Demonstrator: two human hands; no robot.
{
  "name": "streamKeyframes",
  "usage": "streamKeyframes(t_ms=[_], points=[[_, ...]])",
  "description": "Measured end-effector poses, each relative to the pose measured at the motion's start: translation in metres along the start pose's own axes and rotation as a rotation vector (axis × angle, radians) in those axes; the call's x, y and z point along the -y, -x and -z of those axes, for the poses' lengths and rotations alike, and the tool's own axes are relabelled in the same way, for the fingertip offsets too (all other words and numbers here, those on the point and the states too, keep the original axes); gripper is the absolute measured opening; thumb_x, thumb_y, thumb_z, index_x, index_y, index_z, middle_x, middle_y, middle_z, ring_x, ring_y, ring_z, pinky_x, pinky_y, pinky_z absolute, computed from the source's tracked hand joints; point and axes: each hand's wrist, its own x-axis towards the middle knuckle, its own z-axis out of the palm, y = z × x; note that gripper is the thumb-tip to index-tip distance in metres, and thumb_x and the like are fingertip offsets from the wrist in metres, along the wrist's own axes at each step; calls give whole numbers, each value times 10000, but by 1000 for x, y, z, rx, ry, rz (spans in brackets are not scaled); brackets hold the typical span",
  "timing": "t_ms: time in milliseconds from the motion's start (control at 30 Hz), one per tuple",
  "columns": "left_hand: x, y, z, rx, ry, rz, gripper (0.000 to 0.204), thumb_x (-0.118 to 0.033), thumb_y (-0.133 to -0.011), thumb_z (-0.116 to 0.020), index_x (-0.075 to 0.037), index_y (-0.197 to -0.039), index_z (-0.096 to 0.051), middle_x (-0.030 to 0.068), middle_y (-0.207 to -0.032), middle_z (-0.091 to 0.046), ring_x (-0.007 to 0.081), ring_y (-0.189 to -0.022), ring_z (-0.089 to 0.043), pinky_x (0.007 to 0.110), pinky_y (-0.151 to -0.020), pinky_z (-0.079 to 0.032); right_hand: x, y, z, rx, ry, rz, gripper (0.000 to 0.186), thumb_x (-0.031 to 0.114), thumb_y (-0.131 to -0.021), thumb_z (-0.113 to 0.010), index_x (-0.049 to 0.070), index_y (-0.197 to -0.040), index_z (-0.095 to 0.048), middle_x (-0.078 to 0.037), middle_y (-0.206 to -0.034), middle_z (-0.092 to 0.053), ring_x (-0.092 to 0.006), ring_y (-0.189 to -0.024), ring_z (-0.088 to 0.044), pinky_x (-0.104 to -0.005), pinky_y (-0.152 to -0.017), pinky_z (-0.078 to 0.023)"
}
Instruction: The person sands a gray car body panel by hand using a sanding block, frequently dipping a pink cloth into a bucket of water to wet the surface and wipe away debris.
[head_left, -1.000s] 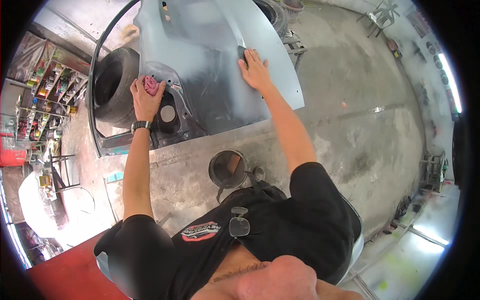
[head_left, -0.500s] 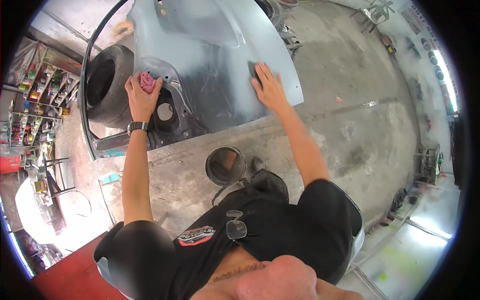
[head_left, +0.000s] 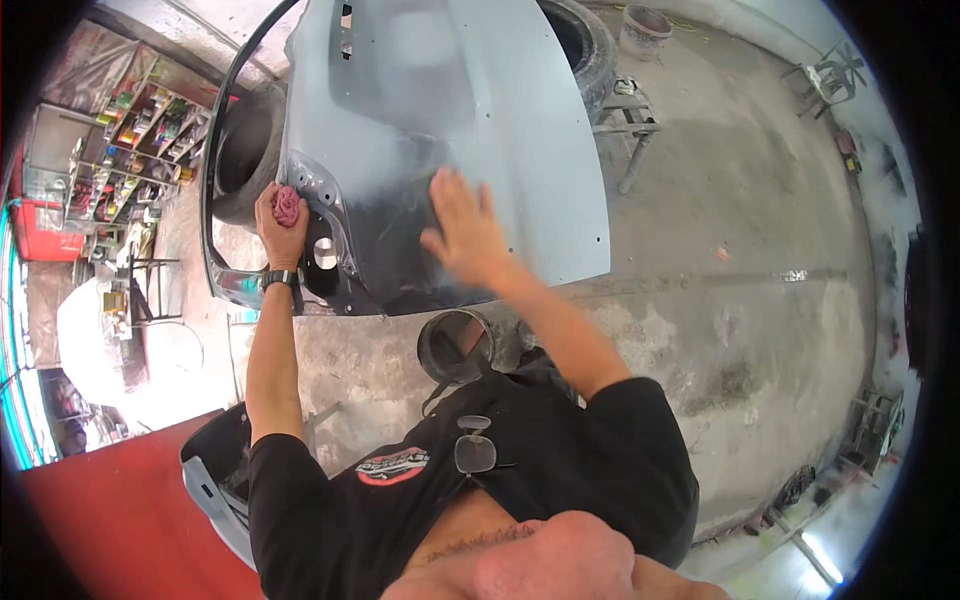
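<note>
A grey-primed car door (head_left: 545, 160) with a dark, wet-looking lower part lies raised before me. My left hand (head_left: 284, 236) is closed round a crumpled pink cloth (head_left: 287, 207) at the door's left edge, beside the cut-out holes. My right hand (head_left: 468, 225) lies nearly flat on the door's middle, fingers spread and blurred by motion. A dark piece of sandpaper showed beside these fingers a moment ago; now the hand mostly hides it. Below the door's near edge stands a round dark bucket (head_left: 426, 350) with a brownish block inside.
Tyres (head_left: 597, 50) lie at and under the door's far right and left (head_left: 232, 190). A small stand (head_left: 628, 130) juts out at the right. Shelves (head_left: 150, 115) with many small items line the left wall. A red panel (head_left: 120, 520) is at lower left.
My right hand has slid left across the door, from near its right edge to the middle. My left hand keeps the pink cloth at the left edge. The whole view has shifted.
</note>
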Motion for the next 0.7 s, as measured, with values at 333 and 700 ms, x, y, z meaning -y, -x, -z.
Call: streamKeyframes(t_ms=[333,700], points=[[-127,-20,18,127,582,331,298,12,-984,-636,-42,-1276,-660,12,-1072,-682,24,-816,-595,170,-611,-477,-9,-45,41,190,-1160,-239,626,433,-1090,-485,-27,-1511,-424,-186,-1457,-555,-342,-1296,-582,-607,-1094,-425],[-206,-23,10,392,805,572,283,-264,-949,-768,-11,-1030,-671,-16,-816,-590,45,-633,-538,236,-532,-412,19,-50,44,-45,-1559,-609,464,482,-1061,-554,60,-1248,-600,-82,-1163,-667,-237,-989,-704,-482,-828,-610]])
